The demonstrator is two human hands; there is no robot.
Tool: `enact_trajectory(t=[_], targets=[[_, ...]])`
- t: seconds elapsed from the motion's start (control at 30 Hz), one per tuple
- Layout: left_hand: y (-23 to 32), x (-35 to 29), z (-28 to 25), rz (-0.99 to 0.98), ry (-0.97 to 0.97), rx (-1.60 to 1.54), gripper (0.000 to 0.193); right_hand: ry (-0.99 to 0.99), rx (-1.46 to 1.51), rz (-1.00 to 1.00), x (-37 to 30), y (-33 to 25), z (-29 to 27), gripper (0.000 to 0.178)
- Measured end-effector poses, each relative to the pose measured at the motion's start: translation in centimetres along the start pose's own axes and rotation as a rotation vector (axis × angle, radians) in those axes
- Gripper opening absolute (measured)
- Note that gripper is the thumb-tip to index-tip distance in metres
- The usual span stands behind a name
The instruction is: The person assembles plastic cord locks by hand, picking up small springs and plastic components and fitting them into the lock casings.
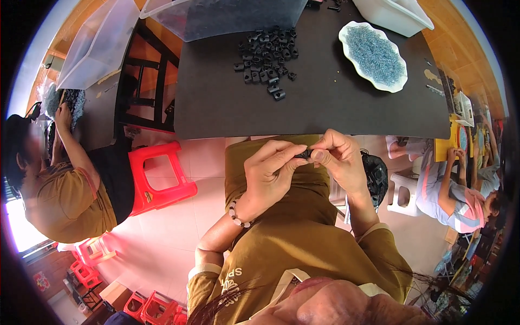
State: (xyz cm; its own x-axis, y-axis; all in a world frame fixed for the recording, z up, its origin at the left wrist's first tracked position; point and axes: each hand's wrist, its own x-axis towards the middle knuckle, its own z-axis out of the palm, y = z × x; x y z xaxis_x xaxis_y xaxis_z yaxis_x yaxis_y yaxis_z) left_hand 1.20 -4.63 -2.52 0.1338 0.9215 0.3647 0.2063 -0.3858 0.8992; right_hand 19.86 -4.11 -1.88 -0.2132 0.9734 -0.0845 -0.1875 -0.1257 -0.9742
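A small black plastic part [304, 154] is pinched between my two hands, just in front of the table's near edge. My left hand [271, 172] grips it with thumb and fingertips from one side. From the other side, the thumb and forefinger of my right hand [344, 161] close on it. My fingers cover much of the part, so its exact shape is hidden. Beyond my hands, a loose pile of similar small black parts [268, 57] lies on the dark table [227, 111]. A white scalloped dish [399, 82] holds many tiny blue-grey pieces.
A large translucent bin [184, 24] stands behind the pile, and a white tub [403, 19] at the back right. To the left are a red stool [162, 173] and a seated person [70, 200] at another table. Other people [455, 200] work at the far right.
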Motion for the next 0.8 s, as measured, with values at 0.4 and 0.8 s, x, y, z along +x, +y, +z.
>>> enact_trajectory(t=[0.4,0.8], targets=[[0.0,-0.3,0.8,0.179,0.023,0.075,0.039,-0.035,-0.022,0.041,-0.2,-1.0,0.0,0.015],[0.2,0.8,0.1,0.076,0.041,0.032,0.029,-0.11,0.068,0.062,1.4,-1.2,0.0,0.027]])
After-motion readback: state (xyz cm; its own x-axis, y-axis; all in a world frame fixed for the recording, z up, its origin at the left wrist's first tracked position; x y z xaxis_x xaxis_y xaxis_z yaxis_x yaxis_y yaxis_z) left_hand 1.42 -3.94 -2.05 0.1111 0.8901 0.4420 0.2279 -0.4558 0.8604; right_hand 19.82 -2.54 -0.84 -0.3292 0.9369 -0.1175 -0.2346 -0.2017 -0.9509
